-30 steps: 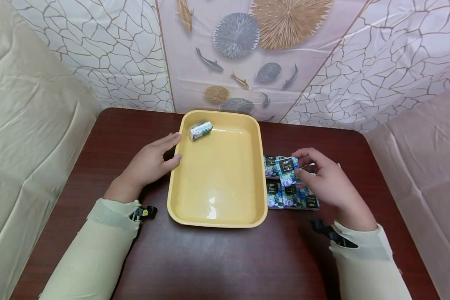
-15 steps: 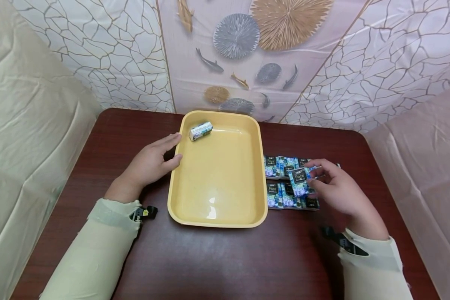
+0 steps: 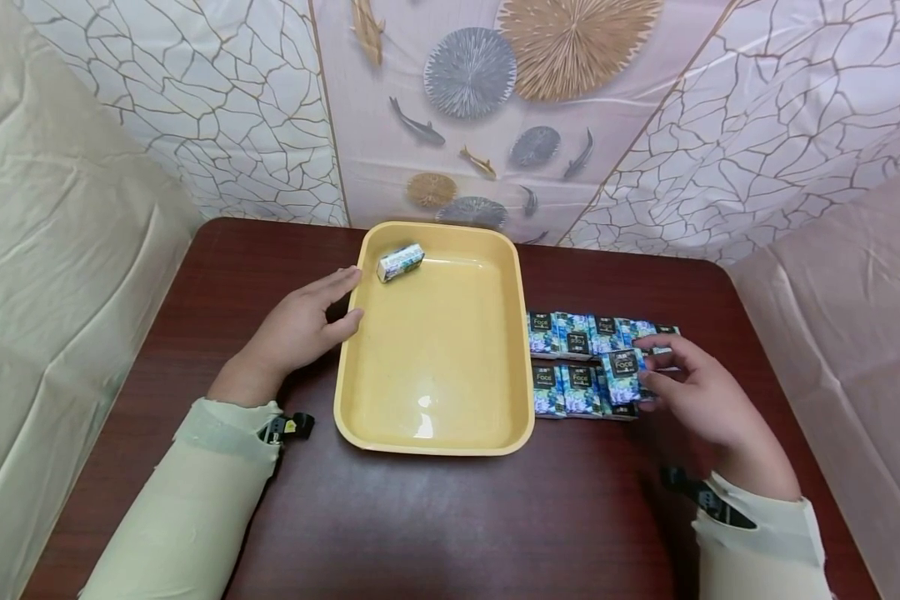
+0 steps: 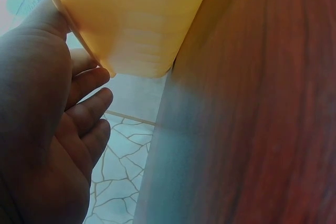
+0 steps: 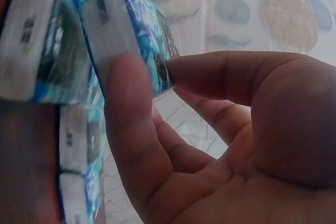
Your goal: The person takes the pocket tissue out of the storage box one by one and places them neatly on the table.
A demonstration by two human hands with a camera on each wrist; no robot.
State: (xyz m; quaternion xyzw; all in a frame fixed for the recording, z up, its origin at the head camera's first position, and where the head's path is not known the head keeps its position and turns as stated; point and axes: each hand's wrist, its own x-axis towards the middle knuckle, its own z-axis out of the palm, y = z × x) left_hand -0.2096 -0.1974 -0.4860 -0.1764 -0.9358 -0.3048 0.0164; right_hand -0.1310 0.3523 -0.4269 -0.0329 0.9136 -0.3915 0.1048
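Note:
My right hand (image 3: 708,404) pinches a small blue floral tissue pack (image 3: 622,375) with a black "Face" label between thumb and fingers. In the right wrist view the pack (image 5: 144,35) is tilted, its pale side turned to the camera. It overlaps the right end of the front row of similar tissue packs (image 3: 581,392); a back row (image 3: 570,333) lies behind, partly hidden by my fingers. My left hand (image 3: 300,329) touches the left rim of a yellow tray (image 3: 435,450), fingers loosely extended; the left wrist view shows the fingertips (image 4: 100,77) at the rim.
One tissue pack (image 3: 401,262) lies on its side in the tray's back left corner. The dark red-brown table (image 3: 450,525) reaches back to a patterned wall covering (image 3: 255,108). Pale fabric (image 3: 60,275) hangs on both sides.
My right hand has moved right and nearer to me with the tissue pack, from over the back row to over the front row's right end. My left hand and the tray have stayed put.

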